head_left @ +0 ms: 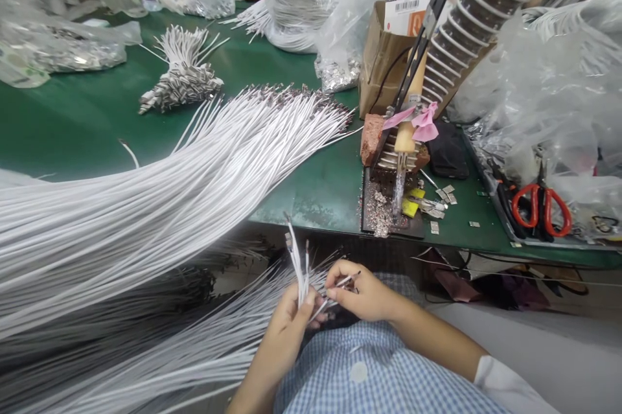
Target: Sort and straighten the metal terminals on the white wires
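Your left hand (286,330) clasps a few white wires (299,265); your right hand (367,297) pinches one wire end (343,283). Judged early: the loose wire heap (170,174) lies mostly unhandled.

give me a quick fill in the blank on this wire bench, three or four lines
1. The left hand grips a bunch of wires and the right hand pinches a single wire; all are ____ in colour.
2. The scissors at the right have ____ handles.
3. The table top is ____.
4. The soldering iron in its stand points its tip ____.

Missing words: white; red; green; down
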`<state>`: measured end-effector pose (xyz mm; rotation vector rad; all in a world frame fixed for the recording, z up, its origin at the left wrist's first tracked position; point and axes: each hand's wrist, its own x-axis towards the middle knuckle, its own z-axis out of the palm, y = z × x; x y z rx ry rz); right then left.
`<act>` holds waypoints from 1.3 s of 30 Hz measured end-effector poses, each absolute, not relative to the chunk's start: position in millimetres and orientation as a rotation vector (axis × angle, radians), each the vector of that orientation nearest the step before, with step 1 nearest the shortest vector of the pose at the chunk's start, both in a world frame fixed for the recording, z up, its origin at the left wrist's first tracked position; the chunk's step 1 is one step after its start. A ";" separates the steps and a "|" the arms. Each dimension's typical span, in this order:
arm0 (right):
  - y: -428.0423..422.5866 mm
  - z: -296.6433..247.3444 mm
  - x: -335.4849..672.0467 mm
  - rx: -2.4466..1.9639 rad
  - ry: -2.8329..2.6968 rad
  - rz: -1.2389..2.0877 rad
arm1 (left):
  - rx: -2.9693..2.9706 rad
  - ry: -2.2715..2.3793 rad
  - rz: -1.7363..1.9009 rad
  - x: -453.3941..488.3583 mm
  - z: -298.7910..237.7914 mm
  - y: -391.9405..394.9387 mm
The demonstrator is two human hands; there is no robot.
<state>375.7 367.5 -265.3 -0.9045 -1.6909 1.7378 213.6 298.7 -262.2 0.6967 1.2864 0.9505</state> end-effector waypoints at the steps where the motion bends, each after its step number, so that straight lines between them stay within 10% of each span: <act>1: 367.1 -264.9 374.9 -0.892 -1.669 1.751 | 0.757 1.276 0.899 212.6 -261.2 298.8; 39: 369.9 -262.0 363.8 -0.959 -1.468 1.784 | 0.696 1.300 1.037 230.2 -268.8 288.8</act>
